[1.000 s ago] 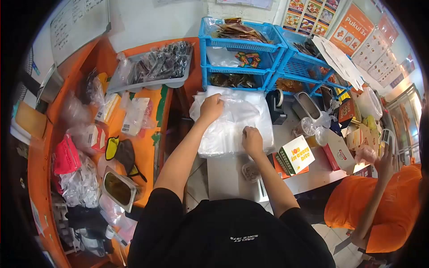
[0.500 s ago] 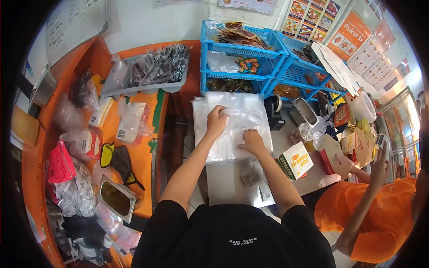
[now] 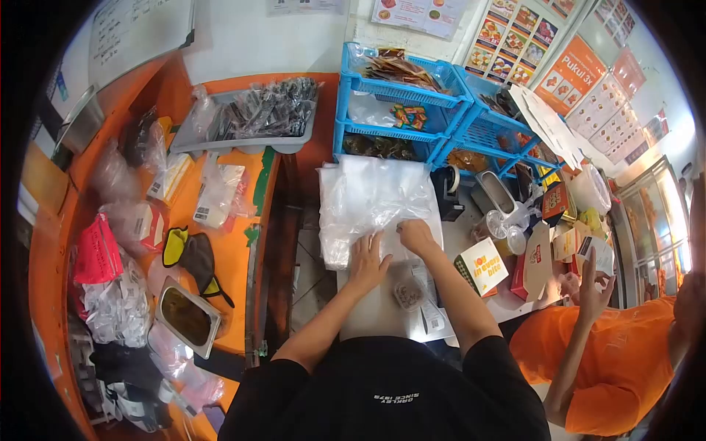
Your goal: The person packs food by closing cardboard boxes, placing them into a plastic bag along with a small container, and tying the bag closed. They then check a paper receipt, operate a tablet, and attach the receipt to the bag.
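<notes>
A stack of clear plastic bags point(image 3: 376, 191) lies across the white work surface in front of me. My left hand point(image 3: 369, 263) rests flat on the near edge of the stack, its fingers spread. My right hand point(image 3: 418, 237) is closed at the stack's near right side, its fingertips curled on the edge of the plastic. Just below it are a small clear tub point(image 3: 409, 294) with a lid and a printed slip point(image 3: 432, 317).
Blue tiered baskets point(image 3: 401, 90) with packets stand behind the bags, beside a black tape dispenser point(image 3: 447, 192). Food boxes point(image 3: 482, 264) sit to the right, where a co-worker in an orange shirt point(image 3: 588, 360) handles a box. A grey tray point(image 3: 298, 140) of wrapped cutlery is at left.
My left hand has let go of the plastic and come down flat on the near edge. My right hand has gone from spread to curled. The bags have shifted and their near edge is folded.
</notes>
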